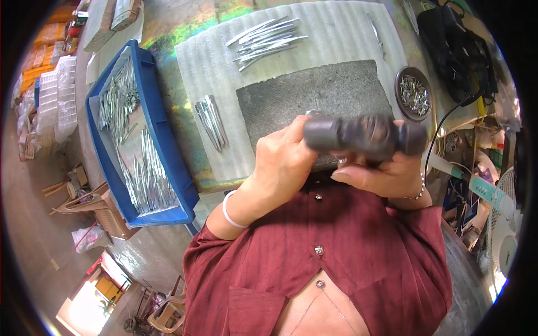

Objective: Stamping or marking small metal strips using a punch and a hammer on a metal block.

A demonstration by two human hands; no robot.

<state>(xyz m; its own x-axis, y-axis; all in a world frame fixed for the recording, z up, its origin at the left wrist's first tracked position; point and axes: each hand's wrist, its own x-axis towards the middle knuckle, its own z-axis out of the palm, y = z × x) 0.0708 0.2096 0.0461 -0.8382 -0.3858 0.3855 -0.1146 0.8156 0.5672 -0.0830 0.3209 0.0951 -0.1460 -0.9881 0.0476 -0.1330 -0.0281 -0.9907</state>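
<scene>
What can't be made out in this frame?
All head view:
- Dark object: blurred, exact kind unclear.
- Left hand: fingertips hidden by the dark object.
- Right hand: most fingers hidden by the same object.
- Small metal pieces in round dish: too small to tell individual shapes.
- Metal rods in blue tray: overlap hides count.

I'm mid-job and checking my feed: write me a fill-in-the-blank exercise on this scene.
1. The tray at the left is coloured ____.
2. The round dish stands to the ____ of the dark mat.
3. At the left hand and right hand, the blurred thing is coloured ____.
4. The bangle on the left wrist is coloured ____.

Missing words: blue; right; black; white.
</scene>
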